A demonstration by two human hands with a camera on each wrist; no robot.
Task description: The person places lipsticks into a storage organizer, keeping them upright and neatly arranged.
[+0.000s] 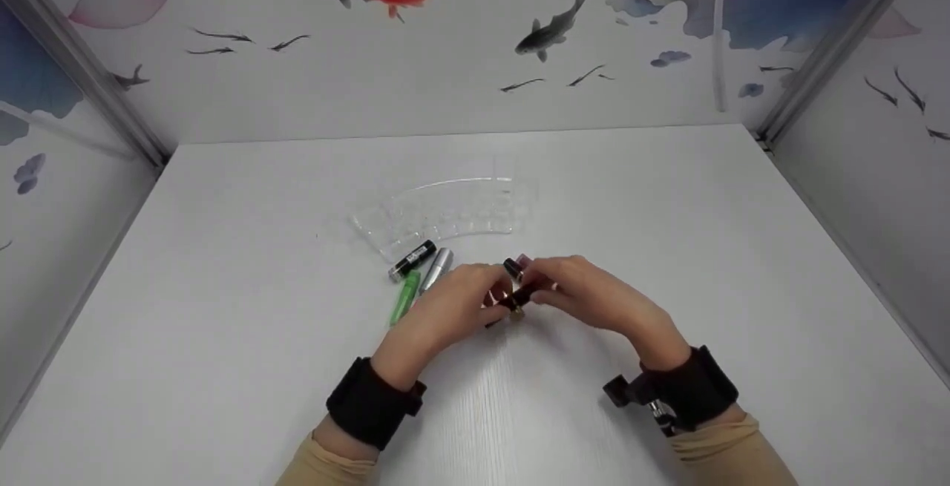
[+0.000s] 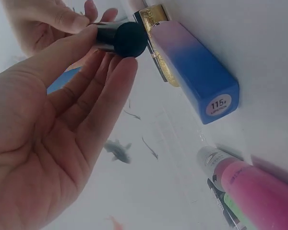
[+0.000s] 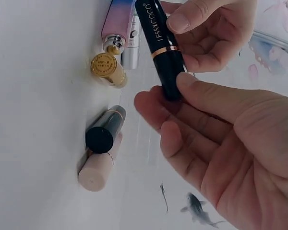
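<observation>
A black lipstick tube [image 3: 165, 62] with a gold band spans both hands above the table. My left hand [image 1: 456, 297] pinches one end between thumb and fingers. At the other end, my right hand [image 1: 594, 297] grips it with thumb and fingertips. Below the hands lie a blue-and-pink lipstick box-shaped tube [image 2: 197, 72] marked 115 and a gold-ended tube [image 3: 108, 69]. Another black tube [image 3: 105, 129] and a pale pink tube [image 3: 98, 172] lie side by side near my right hand. A bright pink tube [image 2: 259, 191] shows in the left wrist view.
A clear plastic organizer [image 1: 460, 208] with compartments stands beyond the hands. Left of my left hand lie a green tube [image 1: 405, 298], a silver tube [image 1: 436, 269] and a black tube [image 1: 414, 259] with a clear end. Printed panels wall the white table [image 1: 223, 286].
</observation>
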